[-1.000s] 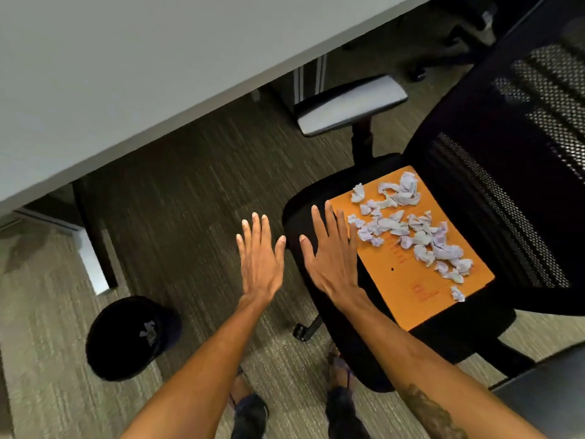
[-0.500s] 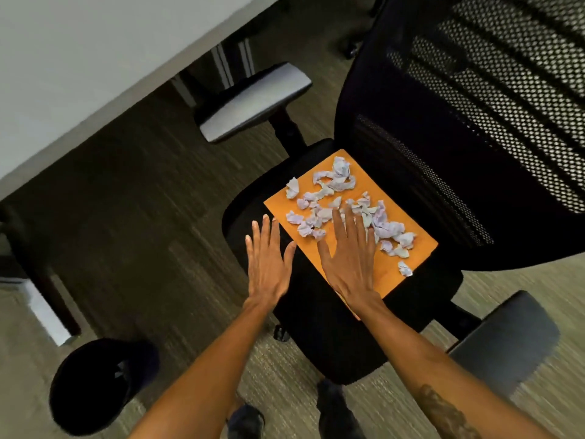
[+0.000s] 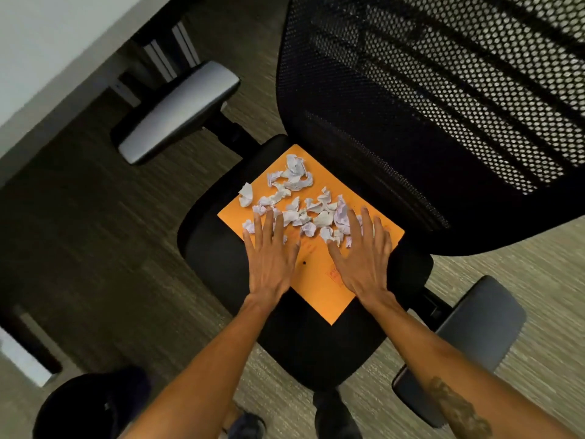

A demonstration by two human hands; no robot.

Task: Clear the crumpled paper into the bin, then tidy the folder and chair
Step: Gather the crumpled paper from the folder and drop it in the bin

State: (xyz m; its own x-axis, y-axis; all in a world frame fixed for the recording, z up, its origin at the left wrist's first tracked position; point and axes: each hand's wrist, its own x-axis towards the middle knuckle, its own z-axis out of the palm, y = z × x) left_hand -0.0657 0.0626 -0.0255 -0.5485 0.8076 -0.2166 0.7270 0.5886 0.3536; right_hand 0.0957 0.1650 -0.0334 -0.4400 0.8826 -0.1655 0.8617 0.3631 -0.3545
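While both hands lie palm-down with fingers spread wide and nothing grasped, the left hand (image 3: 272, 258) rests at the folder's left edge, its fingertips among the nearest paper scraps, and the right hand (image 3: 361, 258) lies flat on the folder's right half, fingertips touching more scraps. Crumpled paper (image 3: 297, 204): many small white pieces, scattered over the far half of the folder, just ahead of and partly under the fingers. Folder (image 3: 319, 286): orange, flat on the chair seat, turned cornerwise, faint red print near the right hand. Chair (image 3: 427, 122): black, mesh back, grey armrest pad on either side. Bin (image 3: 88, 407): round, black, on the carpet at lower left, well apart from the chair. Counter (image 3: 47, 42): pale top, upper left.
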